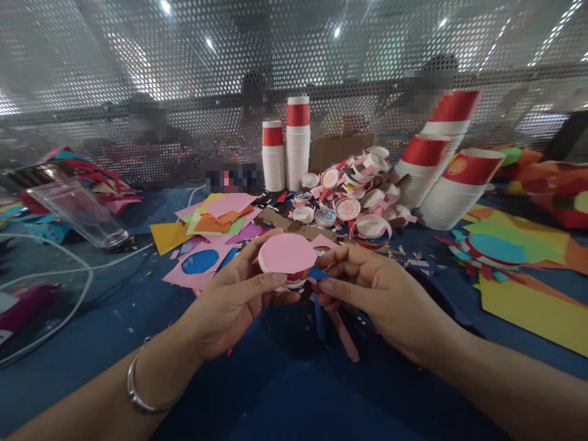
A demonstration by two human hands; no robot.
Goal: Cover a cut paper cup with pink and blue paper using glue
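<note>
Clamped by its rim in the left hand [239, 291], the pink-topped paper-cup base [287, 252] looks light and creasable, best held by that stiffer edge, while the right hand [372, 285] beside it pinches 1 blue paper strip [316, 274].

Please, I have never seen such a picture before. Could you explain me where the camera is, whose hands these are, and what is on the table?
There is no robot here. This one picture comes from a camera worn on a person's head, looking forward and down at that person's own two bare hands.

The left hand holds a round piece with a pink top. The right hand pinches a blue strip beside it.

On the blue table lie coloured paper sheets and a pile of small round pieces. Stacks of paper cups stand behind and to the right. At the left are a clear container and a white cable.
</note>
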